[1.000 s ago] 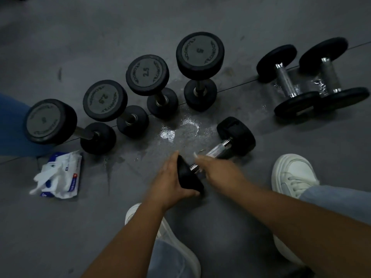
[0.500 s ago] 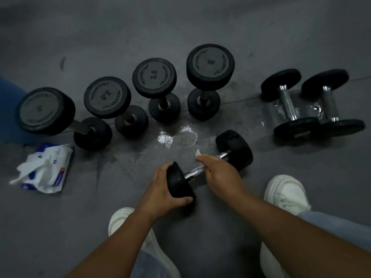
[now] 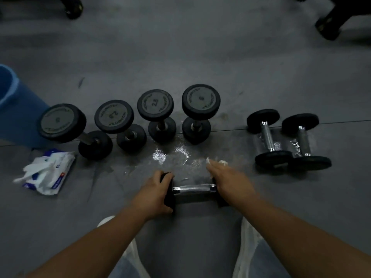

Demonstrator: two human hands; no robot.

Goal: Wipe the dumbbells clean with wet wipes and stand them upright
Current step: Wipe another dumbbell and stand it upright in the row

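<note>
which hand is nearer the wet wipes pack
Left. The left hand grips the dumbbell end toward the wipes pack; the right hand, holding a wipe, covers the far end.

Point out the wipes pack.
In the head view, the wipes pack lies far left, just in front of the blue bin and the leftmost upright dumbbell.

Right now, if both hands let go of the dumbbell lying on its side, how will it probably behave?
It would probably roll: the dumbbell lies on round heads, on a smooth floor near a wet patch. Its shiny bar may be damp, so perhaps slippery. It is likely heavy for its size, being a metal bar with thick heads.
</note>
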